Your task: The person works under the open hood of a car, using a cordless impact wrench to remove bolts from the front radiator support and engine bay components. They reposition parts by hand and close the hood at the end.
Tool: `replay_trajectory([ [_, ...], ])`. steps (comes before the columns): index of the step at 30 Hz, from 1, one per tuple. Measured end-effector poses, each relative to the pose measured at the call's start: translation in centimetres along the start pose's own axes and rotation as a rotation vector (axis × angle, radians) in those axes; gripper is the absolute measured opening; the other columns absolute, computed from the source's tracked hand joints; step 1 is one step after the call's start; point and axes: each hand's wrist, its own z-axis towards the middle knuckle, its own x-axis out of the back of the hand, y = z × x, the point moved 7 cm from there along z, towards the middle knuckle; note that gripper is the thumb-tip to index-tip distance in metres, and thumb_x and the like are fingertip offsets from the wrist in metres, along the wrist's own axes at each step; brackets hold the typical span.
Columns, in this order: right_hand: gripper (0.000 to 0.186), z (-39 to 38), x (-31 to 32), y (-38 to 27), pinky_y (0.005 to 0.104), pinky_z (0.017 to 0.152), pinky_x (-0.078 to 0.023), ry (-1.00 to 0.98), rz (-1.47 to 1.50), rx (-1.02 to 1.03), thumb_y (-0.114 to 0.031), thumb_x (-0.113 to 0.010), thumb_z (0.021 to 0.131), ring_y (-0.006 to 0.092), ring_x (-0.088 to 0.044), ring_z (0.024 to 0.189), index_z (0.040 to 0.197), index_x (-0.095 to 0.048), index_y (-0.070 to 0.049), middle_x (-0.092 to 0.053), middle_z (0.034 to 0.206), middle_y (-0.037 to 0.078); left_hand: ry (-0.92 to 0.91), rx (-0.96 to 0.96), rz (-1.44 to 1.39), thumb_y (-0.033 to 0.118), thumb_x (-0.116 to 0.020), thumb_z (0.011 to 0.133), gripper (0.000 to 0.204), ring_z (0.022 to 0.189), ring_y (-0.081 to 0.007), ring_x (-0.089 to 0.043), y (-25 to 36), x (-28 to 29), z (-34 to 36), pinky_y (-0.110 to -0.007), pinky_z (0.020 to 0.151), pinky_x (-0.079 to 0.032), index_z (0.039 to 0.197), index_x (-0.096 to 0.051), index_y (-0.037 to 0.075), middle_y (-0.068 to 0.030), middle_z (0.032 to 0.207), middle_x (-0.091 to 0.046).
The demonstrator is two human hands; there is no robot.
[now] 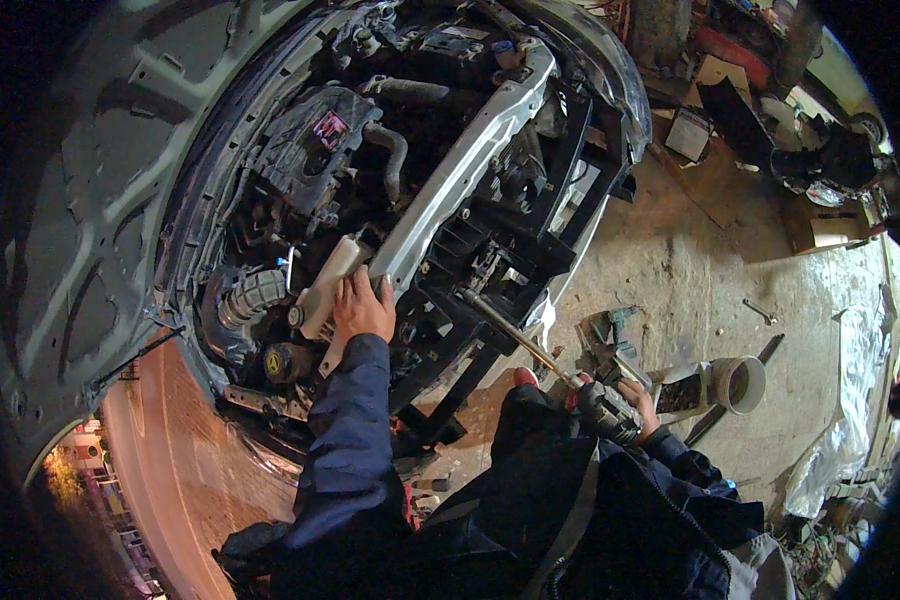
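My left hand lies with fingers spread on the lower end of the silver crossbeam, beside the off-white plastic reservoir. My right hand is closed round the handle of a cordless impact wrench, low in front of the car. A long extension bar runs from the wrench toward the black front frame. Its far end meets the frame near a small latch-like metal part; whether it sits on a bolt I cannot make out.
The raised hood fills the left. Behind the crossbeam lie the engine cover, a ribbed intake hose and a black cap. On the floor are a green power tool, a whitish bucket, a wrench and plastic sheeting.
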Motion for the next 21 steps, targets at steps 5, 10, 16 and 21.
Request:
replay_trajectory([
  [5, 0.047, 1.0, 0.8, -2.0, 0.0432, 0.096, -0.05, -0.069, 0.055, -0.066, -0.03, -0.083, 0.079, 0.0378, -0.063, 0.105, 0.113, -0.069, -0.001, -0.065, 0.106, 0.015, -0.026, 0.019, -0.013, 0.04, -0.066, 0.105, 0.049, 0.127, -0.0447, -0.06, -0.1, -0.2, 0.0, -0.054, 0.108, -0.049, 0.137, -0.062, 0.002, -0.0235, 0.129, -0.069],
  [10, 0.041, 0.8, 1.7, -3.7, 0.0401, 0.094, -0.05, 0.063, -0.116, 0.144, -0.022, -0.078, 0.082, 0.0337, -0.063, 0.105, 0.116, -0.071, -0.001, -0.066, 0.108, 0.013, -0.043, 0.024, -0.044, 0.04, -0.065, 0.106, 0.049, 0.129, -0.0453, -0.059, -0.1, -0.5, 0.1, -0.054, 0.111, -0.048, 0.137, -0.062, 0.002, -0.0237, 0.132, -0.069],
  [16, 0.048, 0.6, -0.4, 0.2, 0.0414, 0.092, -0.052, 0.037, 0.195, -0.186, -0.024, -0.078, 0.083, 0.0372, -0.064, 0.109, 0.123, -0.071, 0.0, -0.067, 0.116, 0.018, -0.034, 0.017, -0.03, 0.04, -0.066, 0.105, 0.05, 0.13, -0.0459, -0.059, -0.4, -0.6, -0.1, -0.054, 0.11, -0.048, 0.137, -0.062, 0.002, -0.0244, 0.132, -0.069],
  [21, 0.035, 0.3, 0.8, -2.5, 0.0412, 0.102, -0.053, -0.062, -0.153, 0.056, -0.021, -0.073, 0.094, 0.0295, -0.066, 0.114, 0.122, -0.07, 0.001, -0.068, 0.114, 0.011, -0.024, 0.022, -0.011, 0.04, -0.067, 0.104, 0.05, 0.129, -0.046, -0.06, -0.5, -1.0, -0.3, -0.056, 0.109, -0.048, 0.136, -0.062, 0.001, -0.0247, 0.131, -0.069],
])
